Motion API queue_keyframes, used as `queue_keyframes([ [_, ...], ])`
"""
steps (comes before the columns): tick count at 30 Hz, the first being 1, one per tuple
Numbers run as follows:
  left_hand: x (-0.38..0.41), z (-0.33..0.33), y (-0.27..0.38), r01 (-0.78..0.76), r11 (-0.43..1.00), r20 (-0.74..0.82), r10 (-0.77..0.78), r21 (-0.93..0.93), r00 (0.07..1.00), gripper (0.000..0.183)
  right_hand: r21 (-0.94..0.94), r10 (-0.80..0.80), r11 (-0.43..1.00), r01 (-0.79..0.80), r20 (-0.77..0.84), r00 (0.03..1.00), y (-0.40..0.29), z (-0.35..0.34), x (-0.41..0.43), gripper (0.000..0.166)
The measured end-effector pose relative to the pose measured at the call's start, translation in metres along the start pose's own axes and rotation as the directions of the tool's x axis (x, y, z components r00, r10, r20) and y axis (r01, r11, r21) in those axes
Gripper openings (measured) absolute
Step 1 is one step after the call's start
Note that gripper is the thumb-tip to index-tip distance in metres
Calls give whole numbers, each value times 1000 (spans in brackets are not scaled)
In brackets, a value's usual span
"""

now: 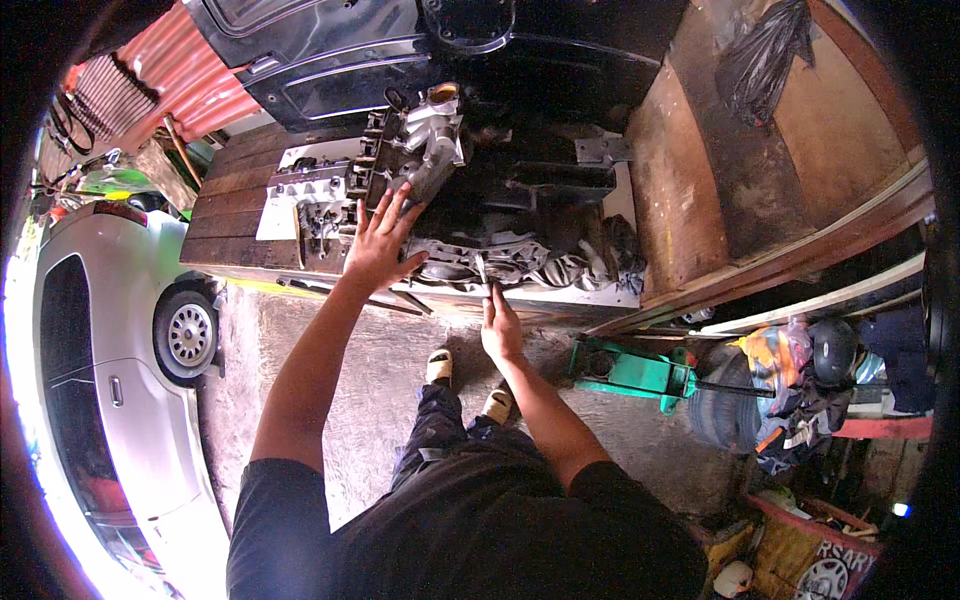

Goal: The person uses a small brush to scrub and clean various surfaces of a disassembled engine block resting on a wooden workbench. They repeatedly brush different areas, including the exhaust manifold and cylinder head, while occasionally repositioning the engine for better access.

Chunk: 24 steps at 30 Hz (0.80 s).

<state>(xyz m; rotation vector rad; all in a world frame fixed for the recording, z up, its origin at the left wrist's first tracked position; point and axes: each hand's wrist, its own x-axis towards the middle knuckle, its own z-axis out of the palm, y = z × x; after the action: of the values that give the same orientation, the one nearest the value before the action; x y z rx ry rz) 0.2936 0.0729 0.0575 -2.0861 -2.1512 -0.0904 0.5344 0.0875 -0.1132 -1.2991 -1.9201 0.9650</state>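
My left hand is spread palm-down over the metal engine parts on the wooden bench. Its fingertips reach a dark part beside a silver cast-metal housing; whether they press on it is hard to tell. At the bench's front edge my right hand grips a slim hand tool with a pale tip. That tip meets a grey cast engine part lying along the edge. Left of my left hand sit a silver ribbed engine part and some small metal pieces.
A crumpled rag lies on the bench's front right. Black vehicle panels stand behind it. A green floor jack and a tire are on the floor to the right. A silver car is at left.
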Motion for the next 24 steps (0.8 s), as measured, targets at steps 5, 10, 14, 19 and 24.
queue_keyframes([
  [5,1,-2,2,9,1000,1,-9,-13,1000,85,-5,-86,996,86,2,996,22,8,-11,41],
  [10,0,-2,2,14,999,-11,-14,-48,1000,84,107,-41,993,46,-46,998,7,3,-4,40],
  [14,3,-2,2,-1,998,-39,-1,-57,999,83,-33,-21,999,19,-45,999,24,21,-5,42],
  [19,0,4,-3,-2,999,-46,-1,-54,999,82,-25,92,996,-90,117,989,-5,-19,-4,40],
  [24,-4,4,-4,44,964,-168,-91,-262,982,90,65,-68,995,76,-112,991,12,14,-11,38],
])
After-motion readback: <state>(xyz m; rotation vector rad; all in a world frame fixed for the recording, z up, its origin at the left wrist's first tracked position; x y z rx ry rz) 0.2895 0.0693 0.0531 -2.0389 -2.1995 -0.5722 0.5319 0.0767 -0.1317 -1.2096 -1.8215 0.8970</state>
